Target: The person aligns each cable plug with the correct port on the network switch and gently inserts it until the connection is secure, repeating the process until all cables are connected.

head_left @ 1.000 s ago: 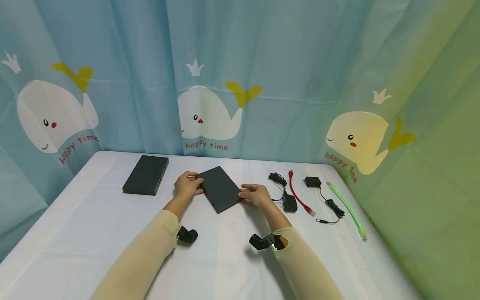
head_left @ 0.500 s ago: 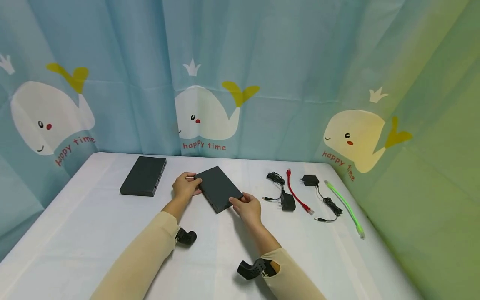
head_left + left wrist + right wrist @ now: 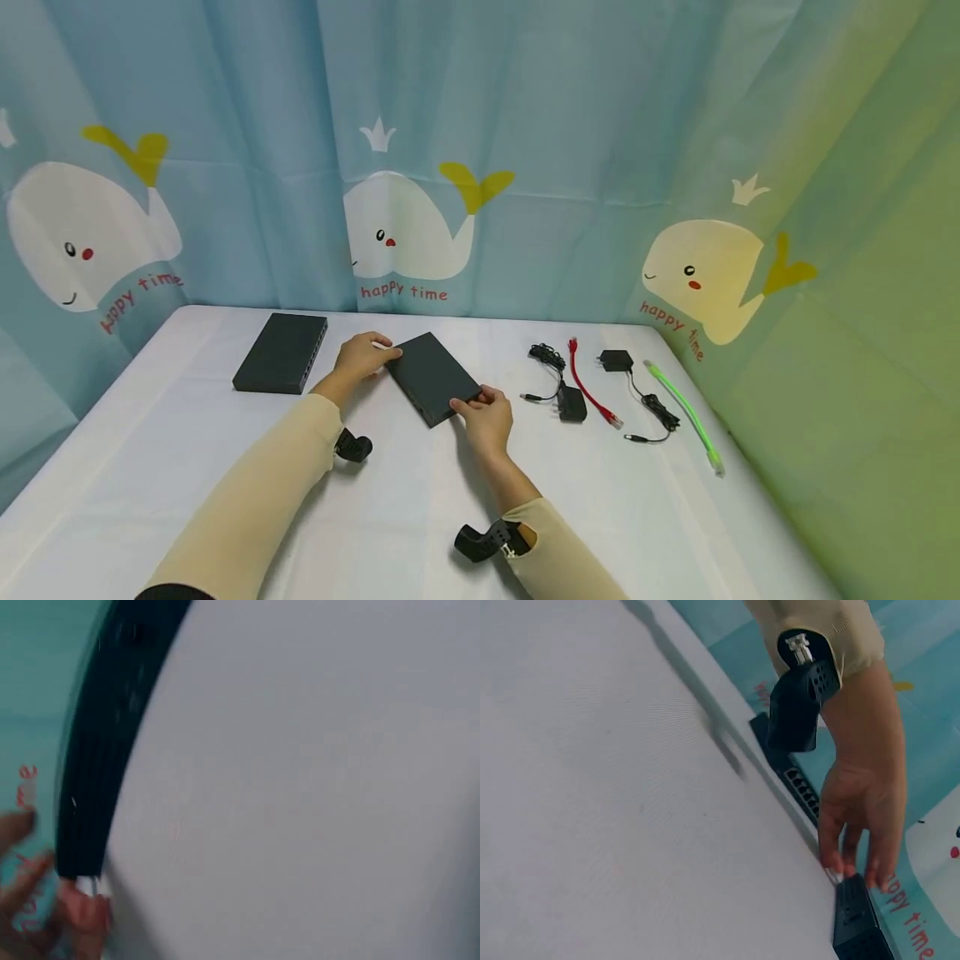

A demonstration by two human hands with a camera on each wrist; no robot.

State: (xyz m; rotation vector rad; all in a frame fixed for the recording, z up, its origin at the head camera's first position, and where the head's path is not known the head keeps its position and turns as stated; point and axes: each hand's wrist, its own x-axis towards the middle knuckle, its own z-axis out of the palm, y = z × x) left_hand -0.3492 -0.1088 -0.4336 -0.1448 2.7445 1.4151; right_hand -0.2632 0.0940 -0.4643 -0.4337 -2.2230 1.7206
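A flat black network switch (image 3: 431, 377) is held tilted, between my hands. At its far left corner my left hand (image 3: 360, 357) pinches it, thumb on top and fingers around the edge. My right hand (image 3: 487, 421) grips the near right corner, its thumb on the top face. In the left wrist view, the side of the switch (image 3: 112, 735) shows vents and what looks like a small jack; I cannot tell whose the blurred fingers at lower left are. The right wrist view has the left hand (image 3: 862, 802) at the far end of the switch (image 3: 859, 922).
A second black switch (image 3: 279, 354) with a row of ports lies at the back left. To the right lie a power adapter (image 3: 572, 402), a red network cable (image 3: 588, 387), another adapter (image 3: 617, 360) and a green network cable (image 3: 686, 408). A curtain hangs behind the white table (image 3: 405, 517).
My right hand has shifted left and nearer along the switch, its thumb now on top. The left hand's fingers have moved from beneath the corner toward the far edge.
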